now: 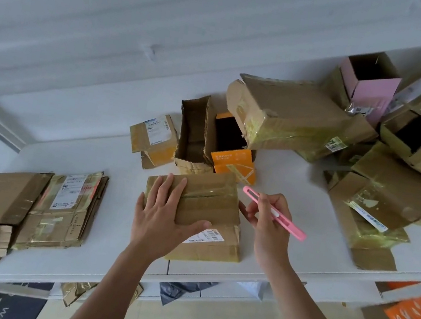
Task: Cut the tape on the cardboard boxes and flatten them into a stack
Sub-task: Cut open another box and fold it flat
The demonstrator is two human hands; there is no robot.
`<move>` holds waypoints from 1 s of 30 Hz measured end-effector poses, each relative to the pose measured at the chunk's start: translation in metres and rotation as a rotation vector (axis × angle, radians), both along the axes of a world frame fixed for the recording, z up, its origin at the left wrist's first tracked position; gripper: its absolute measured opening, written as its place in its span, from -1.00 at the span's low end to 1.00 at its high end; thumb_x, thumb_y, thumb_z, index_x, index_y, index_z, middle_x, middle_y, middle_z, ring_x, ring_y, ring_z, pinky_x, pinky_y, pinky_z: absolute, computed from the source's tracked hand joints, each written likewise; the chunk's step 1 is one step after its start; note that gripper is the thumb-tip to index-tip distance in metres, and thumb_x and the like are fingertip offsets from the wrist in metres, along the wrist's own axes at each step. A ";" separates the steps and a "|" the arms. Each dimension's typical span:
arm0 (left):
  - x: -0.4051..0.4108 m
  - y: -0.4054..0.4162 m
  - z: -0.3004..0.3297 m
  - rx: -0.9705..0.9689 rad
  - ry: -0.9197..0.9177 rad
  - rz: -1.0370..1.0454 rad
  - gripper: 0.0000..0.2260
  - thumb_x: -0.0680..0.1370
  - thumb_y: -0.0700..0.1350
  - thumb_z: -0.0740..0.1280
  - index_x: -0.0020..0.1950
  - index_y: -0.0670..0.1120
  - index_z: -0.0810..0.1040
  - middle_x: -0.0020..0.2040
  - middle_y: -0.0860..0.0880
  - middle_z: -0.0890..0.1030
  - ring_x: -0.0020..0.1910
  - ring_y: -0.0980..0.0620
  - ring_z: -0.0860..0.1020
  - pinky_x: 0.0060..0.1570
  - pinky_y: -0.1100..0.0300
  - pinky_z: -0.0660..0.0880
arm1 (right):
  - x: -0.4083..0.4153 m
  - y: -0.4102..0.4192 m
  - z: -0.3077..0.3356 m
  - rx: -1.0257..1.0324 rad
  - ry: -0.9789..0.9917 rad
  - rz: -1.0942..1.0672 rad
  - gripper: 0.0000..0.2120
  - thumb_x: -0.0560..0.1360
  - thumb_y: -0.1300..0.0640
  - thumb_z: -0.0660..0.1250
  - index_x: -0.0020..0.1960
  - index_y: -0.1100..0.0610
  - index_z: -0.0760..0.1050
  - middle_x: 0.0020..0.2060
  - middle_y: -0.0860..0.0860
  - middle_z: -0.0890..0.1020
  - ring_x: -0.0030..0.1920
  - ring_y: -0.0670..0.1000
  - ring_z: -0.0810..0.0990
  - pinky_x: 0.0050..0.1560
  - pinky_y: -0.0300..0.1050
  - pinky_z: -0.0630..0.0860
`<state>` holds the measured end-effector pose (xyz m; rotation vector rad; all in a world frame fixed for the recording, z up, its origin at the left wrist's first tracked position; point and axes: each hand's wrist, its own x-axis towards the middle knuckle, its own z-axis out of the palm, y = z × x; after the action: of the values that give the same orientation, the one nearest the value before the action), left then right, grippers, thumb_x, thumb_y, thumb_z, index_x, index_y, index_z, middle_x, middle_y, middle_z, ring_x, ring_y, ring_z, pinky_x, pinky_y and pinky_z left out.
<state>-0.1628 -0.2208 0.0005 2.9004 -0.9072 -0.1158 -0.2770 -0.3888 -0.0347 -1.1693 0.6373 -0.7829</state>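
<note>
A taped brown cardboard box with a white shipping label lies at the near edge of the white table. My left hand rests flat on its top with fingers spread. My right hand is just right of the box and pinches a pink utility knife, whose tip points up and left toward the box's top right corner. A stack of flattened boxes lies at the left of the table.
Behind the box stand a small labelled box, an open brown box and an orange box. A heap of taped boxes, one pink, fills the right. Cardboard scraps and orange items lie below the table.
</note>
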 end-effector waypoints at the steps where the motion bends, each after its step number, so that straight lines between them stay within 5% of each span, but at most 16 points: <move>1: 0.000 0.000 0.000 0.000 -0.002 0.000 0.03 0.22 0.67 -0.18 0.59 0.18 -0.07 0.62 0.09 -0.10 0.58 0.05 -0.17 0.55 -0.13 -0.09 | 0.000 0.001 0.001 -0.002 0.006 -0.004 -0.85 0.63 0.17 0.23 -0.12 0.14 0.43 -0.36 0.00 0.60 -0.25 -0.05 0.61 -0.04 0.03 0.63; 14: -0.001 -0.002 -0.001 -0.018 -0.015 0.008 0.00 0.26 0.65 -0.14 0.59 0.17 -0.05 0.62 0.08 -0.07 0.59 0.04 -0.16 0.55 -0.13 -0.10 | -0.001 -0.005 0.003 0.007 0.032 0.047 -0.81 0.63 0.25 0.22 -0.16 0.24 0.38 -0.42 0.03 0.53 -0.33 -0.05 0.52 -0.17 -0.12 0.55; 22: 0.001 -0.001 -0.003 -0.022 -0.019 0.005 0.01 0.26 0.66 -0.15 0.59 0.16 -0.04 0.62 0.08 -0.06 0.59 0.04 -0.15 0.55 -0.12 -0.10 | -0.027 -0.003 -0.005 0.020 0.001 0.143 -0.78 0.63 0.27 0.23 -0.20 0.17 0.37 -0.38 0.12 0.50 -0.25 0.11 0.52 0.10 0.37 0.56; 30: -0.004 0.000 0.002 -0.025 -0.011 -0.007 0.03 0.23 0.67 -0.15 0.59 0.16 -0.03 0.62 0.08 -0.06 0.58 0.06 -0.16 0.55 -0.12 -0.10 | -0.049 -0.002 -0.003 -0.040 -0.012 0.230 -0.78 0.61 0.34 0.23 -0.21 0.23 0.35 -0.39 0.11 0.46 -0.28 -0.02 0.55 0.09 0.13 0.63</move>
<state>-0.1663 -0.2207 0.0024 2.8781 -0.9136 -0.0884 -0.3261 -0.3908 -0.0380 -1.2480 0.4687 -0.6089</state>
